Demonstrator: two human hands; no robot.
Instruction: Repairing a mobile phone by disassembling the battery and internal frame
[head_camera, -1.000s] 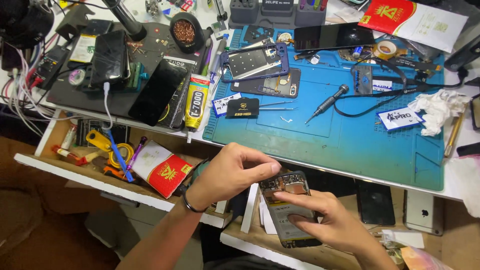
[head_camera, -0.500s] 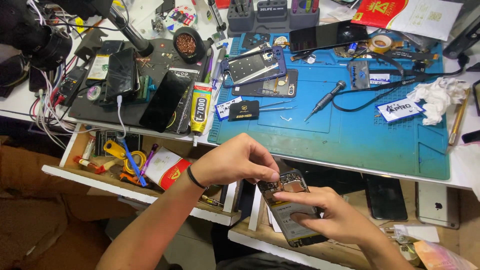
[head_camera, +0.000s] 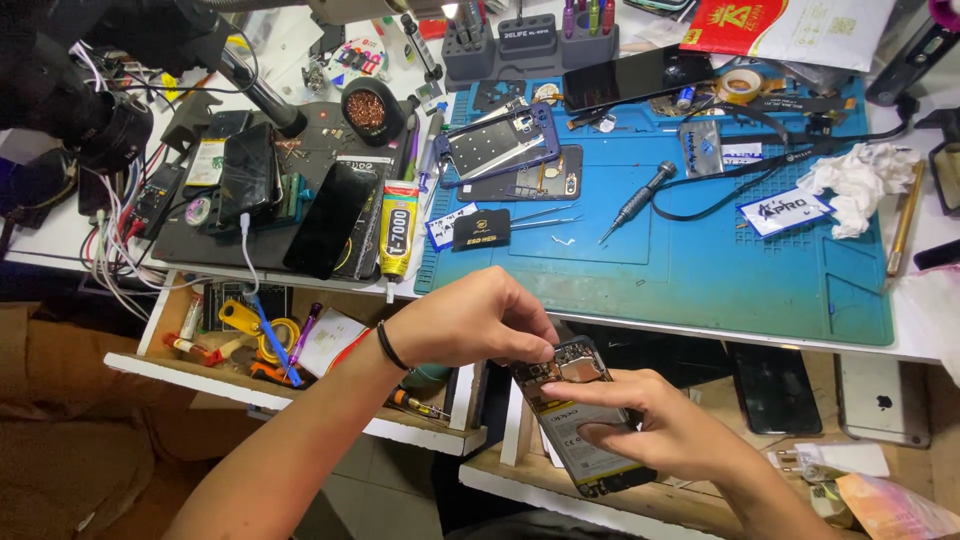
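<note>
The opened phone (head_camera: 580, 425) sits below the table (head_camera: 700, 290) edge, above the open drawers; your right hand (head_camera: 665, 430) grips its body, your left hand (head_camera: 475, 320) fingers pinch at its top.

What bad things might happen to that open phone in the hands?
The phone is held in the air over open drawers, so it might slip and fall. Its back is off, and the left hand pinches at bare parts near the top, which might bend or tear. The right hand presses the battery, which might get hurt.
</note>
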